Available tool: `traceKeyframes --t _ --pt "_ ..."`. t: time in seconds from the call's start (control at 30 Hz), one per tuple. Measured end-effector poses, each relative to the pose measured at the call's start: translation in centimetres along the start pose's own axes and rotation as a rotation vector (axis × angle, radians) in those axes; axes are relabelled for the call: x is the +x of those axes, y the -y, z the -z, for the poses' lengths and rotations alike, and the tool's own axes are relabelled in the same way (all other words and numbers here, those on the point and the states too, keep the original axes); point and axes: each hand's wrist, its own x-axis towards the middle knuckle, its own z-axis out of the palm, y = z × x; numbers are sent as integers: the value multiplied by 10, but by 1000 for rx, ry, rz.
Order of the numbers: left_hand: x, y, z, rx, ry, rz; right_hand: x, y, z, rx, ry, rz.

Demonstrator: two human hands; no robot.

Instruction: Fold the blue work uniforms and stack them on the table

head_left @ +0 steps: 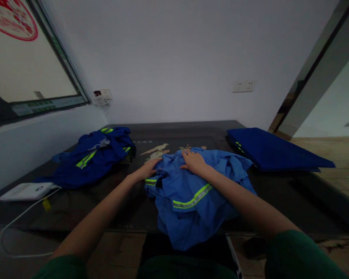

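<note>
The right hand (193, 162) is lying spread on one rumpled light blue cloth top (189, 221), drooping over the surface's (136, 213) near edge; the left hand (149, 168) is touching its side, pinch unclear. It is looking light and floppy, easiest grabbed by its edges. One crumpled dark blue striped garment (97, 157) is sitting left, one folded flat dark blue cloth (273, 147) right.
</note>
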Motion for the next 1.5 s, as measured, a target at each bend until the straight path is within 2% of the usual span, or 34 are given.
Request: traceKeyframes --t 0.07,0.13,0.3,0.43,0.53,0.63,0.73,0.9,1.0,1.07,1.17,1.27,1.37,1.5 --pt "-2 4 -3 -24 -48 12 2 -8 -5 -11 28 -53" --pt "-6 10 -5 -46 -93 58 -5 -19 -4 5 -14 -70" --pt "-14 15 -7 -139 -152 129 -36 -53 24 55 -187 -204" --pt "-17 6 4 -305 -28 148 -60 -91 49 209 -324 -191" --pt "-19 -1 15 -408 117 140 -75 -116 54 343 -425 -141" --pt "-25 -6 25 -463 239 96 -88 -128 45 373 -459 -159" --pt "-32 -13 26 -446 302 85 -102 -128 30 455 -406 -163" --pt "-32 -32 5 -459 165 -2 -122 -122 3 607 -281 -101" --pt "-24 -42 -8 -458 71 -19 -123 -120 -14 648 -324 -232" --pt "-19 -47 -10 -467 -8 19 -121 -120 -20 682 -386 -342" --pt "-17 -54 4 -489 -192 58 -119 -118 -15 776 -470 -396" --pt "-21 -67 33 -466 -298 39 -121 -116 9 890 -513 -367" --pt "-28 -88 67 -404 -215 32 -127 -114 40 949 -492 -292" --pt "-42 -130 104 -284 -112 13 -137 -106 81 912 -408 -164"
